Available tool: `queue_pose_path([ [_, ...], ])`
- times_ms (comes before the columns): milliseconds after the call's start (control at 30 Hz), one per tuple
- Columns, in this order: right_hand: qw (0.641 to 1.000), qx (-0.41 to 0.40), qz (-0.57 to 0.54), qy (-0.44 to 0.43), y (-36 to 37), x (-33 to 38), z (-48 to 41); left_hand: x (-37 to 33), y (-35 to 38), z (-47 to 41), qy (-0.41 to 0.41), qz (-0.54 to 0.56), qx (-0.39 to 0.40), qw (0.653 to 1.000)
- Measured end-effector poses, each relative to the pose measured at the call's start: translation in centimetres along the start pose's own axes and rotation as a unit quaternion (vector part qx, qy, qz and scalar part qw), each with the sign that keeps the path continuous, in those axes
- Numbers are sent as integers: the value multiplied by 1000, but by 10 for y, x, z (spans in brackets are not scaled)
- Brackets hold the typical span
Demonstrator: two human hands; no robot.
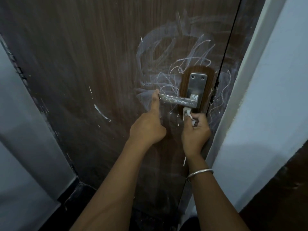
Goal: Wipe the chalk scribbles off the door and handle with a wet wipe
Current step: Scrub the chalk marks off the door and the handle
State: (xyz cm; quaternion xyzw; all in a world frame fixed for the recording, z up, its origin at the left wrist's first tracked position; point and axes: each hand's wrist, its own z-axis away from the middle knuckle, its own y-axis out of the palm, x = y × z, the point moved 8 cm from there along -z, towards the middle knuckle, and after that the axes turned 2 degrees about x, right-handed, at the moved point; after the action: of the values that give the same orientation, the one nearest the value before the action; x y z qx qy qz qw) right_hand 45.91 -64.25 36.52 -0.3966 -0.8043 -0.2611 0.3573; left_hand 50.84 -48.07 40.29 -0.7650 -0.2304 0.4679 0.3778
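Note:
A dark brown wooden door (83,55) carries white chalk scribbles (168,64) around a metal lever handle (178,101) on a steel plate (197,85). Chalk marks streak the lever too. My left hand (146,125) pinches the free left end of the lever between thumb and fingers. My right hand (195,130) holds a crumpled white wet wipe (187,114) pressed against the door just under the lever's base. A clean darker patch surrounds the plate.
A white door frame and wall (266,80) run down the right side, close to my right hand. Pale wall (20,130) lies left of the door. A silver bangle (200,173) circles my right wrist. More chalk lines (221,97) cross the door edge.

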Motion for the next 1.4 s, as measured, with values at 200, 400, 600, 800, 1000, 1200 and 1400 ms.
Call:
queue_pose_path([
  [200,1000,19,3,4,8,7,-3,0,0,0,1,-3,5,1000],
  [400,981,-36,-138,129,-6,1,-15,1,0,-1,5,2,10,1000],
  [600,989,-46,-87,110,-10,7,-17,1,1,-1,8,17,16,1000],
  [800,997,-58,1,52,-17,10,-4,3,1,-3,10,21,20,1000],
  [1000,997,-68,12,26,-20,18,-10,4,2,-3,16,23,21,999],
  [1200,988,-33,112,-97,-20,37,-20,1,3,-2,12,28,27,999],
  [1400,995,-22,85,-42,-20,23,-8,-1,2,0,9,26,23,999],
])
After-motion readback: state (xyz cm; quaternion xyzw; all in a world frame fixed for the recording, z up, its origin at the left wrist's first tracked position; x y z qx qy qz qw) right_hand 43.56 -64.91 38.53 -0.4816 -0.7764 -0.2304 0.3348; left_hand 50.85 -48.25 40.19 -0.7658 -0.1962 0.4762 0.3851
